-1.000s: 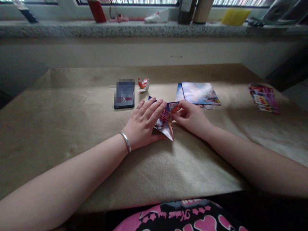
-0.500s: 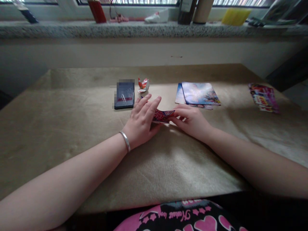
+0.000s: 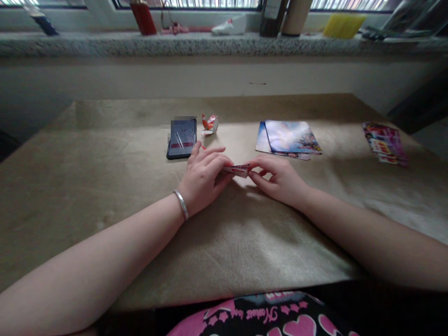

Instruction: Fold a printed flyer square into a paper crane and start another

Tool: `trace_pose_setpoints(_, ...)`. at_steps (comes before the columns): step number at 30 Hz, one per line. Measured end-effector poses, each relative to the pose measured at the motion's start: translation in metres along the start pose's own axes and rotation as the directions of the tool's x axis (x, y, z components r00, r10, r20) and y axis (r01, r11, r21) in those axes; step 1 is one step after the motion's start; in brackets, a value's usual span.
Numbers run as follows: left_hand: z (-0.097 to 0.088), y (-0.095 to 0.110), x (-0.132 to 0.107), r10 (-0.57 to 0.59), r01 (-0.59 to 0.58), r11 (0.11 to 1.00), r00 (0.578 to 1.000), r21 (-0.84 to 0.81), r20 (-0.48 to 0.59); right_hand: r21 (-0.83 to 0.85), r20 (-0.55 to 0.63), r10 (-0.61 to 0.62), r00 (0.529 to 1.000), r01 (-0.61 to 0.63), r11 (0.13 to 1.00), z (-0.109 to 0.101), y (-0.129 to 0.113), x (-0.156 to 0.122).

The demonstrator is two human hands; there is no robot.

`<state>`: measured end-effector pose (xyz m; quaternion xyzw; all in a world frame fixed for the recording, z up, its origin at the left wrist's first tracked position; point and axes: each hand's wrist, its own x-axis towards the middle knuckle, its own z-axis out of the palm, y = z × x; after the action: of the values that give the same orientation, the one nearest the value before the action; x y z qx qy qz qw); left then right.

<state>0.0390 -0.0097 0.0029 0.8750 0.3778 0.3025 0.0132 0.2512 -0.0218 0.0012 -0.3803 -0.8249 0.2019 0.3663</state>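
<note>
Between my two hands is a small folded piece of printed paper, red and white on the side that shows. My left hand, with a silver bangle at the wrist, pinches its left end between thumb and fingers. The right end is held by the thumb and forefinger of my right hand. My left fingers cover part of the paper. Just beyond my left hand stands a small folded paper shape in red and white. A phone lies to its left, close to my left fingertips.
Several printed sheets lie stacked beyond my right hand. Farther right is a spread of pink and purple printed papers. Behind the table, a stone windowsill carries a red container, bottles and a yellow object.
My left fingers have come down and closed on the paper. The paper's raised, patterned face has folded down, so it looks narrower and flatter. My right hand keeps its grip.
</note>
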Motion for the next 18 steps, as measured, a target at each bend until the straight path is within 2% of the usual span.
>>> trace_pose_setpoints(6,-0.0015,0.0000,0.0008,0.012,-0.018,0.995,0.998,-0.100,-0.055,0.023,-0.022,-0.010,1.000,0.011,1.000,-0.0018,-0.0032,-0.0007)
trace_pose_setpoints(10,-0.0017,0.0005,0.0011,0.033,-0.035,0.990,0.999,-0.139,-0.023,-0.010,-0.083,-0.069,0.994,0.068,0.998,-0.0007,-0.0055,0.0004)
trace_pose_setpoints(14,-0.0013,0.0015,0.0008,0.056,-0.065,0.993,0.994,-0.097,-0.092,-0.228,-0.147,-0.168,0.975,0.131,0.965,-0.0031,-0.0061,-0.0004)
trace_pose_setpoints(16,-0.0007,0.0017,0.0006,0.084,-0.099,0.991,0.984,-0.087,-0.156,-0.382,-0.136,-0.233,0.963,0.166,0.909,-0.0051,-0.0063,-0.0013)
trace_pose_setpoints(18,-0.0003,0.0018,0.0005,0.160,-0.184,0.978,0.961,-0.093,-0.226,-0.497,-0.110,-0.292,0.950,0.201,0.844,-0.0063,-0.0072,-0.0021)
